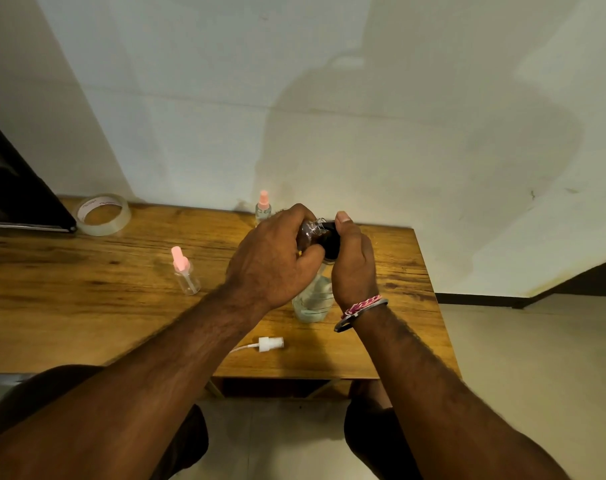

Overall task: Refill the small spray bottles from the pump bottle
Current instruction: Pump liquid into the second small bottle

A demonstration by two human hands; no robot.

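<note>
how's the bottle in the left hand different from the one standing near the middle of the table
The held bottle is tipped sideways, uncapped, its neck open; the standing bottle is upright on the table with its pink sprayer on. The left hand grips one; nothing touches the other. Both are small and clear.

Left hand (273, 258): fingers curled round a small uncapped spray bottle (312, 230), tilted, just left of the pump bottle's black head (331, 242).
Right hand (351, 261): wrapped over that head, thumb up.
Forearms: both reach forward, converging on it.
</note>
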